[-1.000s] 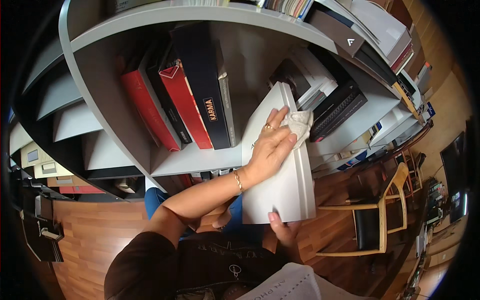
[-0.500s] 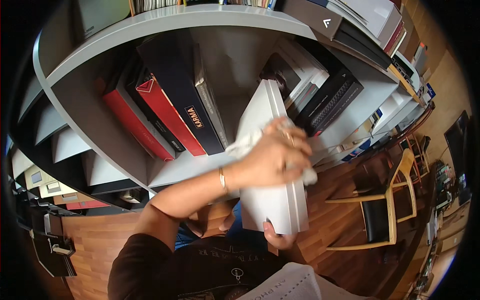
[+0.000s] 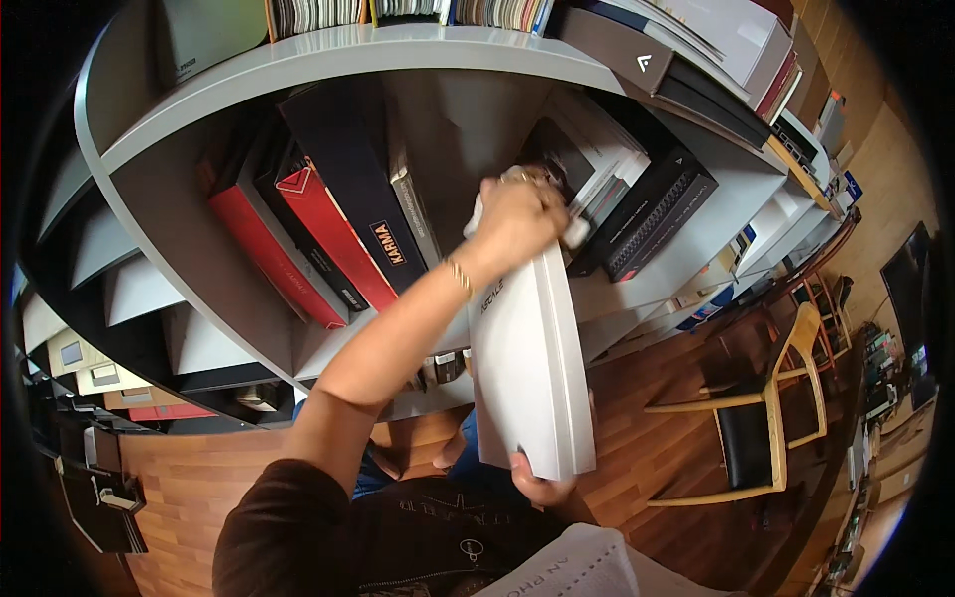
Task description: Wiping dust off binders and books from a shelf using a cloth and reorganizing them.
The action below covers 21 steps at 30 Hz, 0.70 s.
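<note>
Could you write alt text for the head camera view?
A person's left hand holds a pale cloth at the upper end of a thick white book, its lower end held by the right hand. Beyond is a grey shelf with books.

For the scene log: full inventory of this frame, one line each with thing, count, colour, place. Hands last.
thick volume: 1, white, between the hands
cloth: 1, off-white, volume's upper end
shelf unit: 1, grey, ahead
red-spined books: 2, red, compartment's left
navy book: 1, dark blue, right of those
slim book: 1, grey, beside navy
black volumes: at least 1, black, compartment's right
magazines: many, mixed, top shelf
armchair: 1, wood with black seat, right
floor: 1, brown wood, below
Edge clutter: too small to count
left hand: 1, bare, gripping cloth
right hand: 1, bare, volume's lower end
</note>
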{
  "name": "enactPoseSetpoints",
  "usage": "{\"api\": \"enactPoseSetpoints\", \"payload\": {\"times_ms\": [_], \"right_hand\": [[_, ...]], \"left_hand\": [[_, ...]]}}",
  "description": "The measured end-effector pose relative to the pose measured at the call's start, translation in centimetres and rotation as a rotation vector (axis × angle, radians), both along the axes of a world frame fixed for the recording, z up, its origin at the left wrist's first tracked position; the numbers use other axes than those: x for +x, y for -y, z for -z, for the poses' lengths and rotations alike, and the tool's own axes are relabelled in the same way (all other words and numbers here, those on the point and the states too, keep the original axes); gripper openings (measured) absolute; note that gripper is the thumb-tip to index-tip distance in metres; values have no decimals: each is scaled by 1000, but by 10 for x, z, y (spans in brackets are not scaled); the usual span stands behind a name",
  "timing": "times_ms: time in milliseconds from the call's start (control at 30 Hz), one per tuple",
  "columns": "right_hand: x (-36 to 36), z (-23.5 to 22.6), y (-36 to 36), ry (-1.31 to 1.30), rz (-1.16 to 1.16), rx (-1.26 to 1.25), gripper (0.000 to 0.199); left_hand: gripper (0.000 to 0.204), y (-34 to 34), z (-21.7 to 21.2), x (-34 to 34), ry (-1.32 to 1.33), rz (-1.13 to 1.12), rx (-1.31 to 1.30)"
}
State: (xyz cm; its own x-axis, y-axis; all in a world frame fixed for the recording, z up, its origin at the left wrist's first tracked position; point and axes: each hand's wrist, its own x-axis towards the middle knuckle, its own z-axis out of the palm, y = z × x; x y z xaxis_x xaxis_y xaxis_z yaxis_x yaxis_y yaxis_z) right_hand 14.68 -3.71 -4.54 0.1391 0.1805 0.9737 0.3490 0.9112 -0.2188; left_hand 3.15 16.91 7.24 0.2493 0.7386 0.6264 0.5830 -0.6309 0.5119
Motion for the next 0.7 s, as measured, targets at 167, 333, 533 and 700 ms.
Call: {"api": "enactPoseSetpoints", "payload": {"times_ms": [167,333,533,700], "right_hand": [[9,-2,20,-149,-311,-767,49],[20,-15,21,-69,-386,-811,51],[20,-12,35,-242,-354,-893,57],[36,4,39,-220,-395,-946,66]], "left_hand": [[7,108,5,6,74,244,197],[17,209,12,7,-102,505,234],[7,184,4,6,21,643,224],[6,112,18,6,358,436,206]]}}
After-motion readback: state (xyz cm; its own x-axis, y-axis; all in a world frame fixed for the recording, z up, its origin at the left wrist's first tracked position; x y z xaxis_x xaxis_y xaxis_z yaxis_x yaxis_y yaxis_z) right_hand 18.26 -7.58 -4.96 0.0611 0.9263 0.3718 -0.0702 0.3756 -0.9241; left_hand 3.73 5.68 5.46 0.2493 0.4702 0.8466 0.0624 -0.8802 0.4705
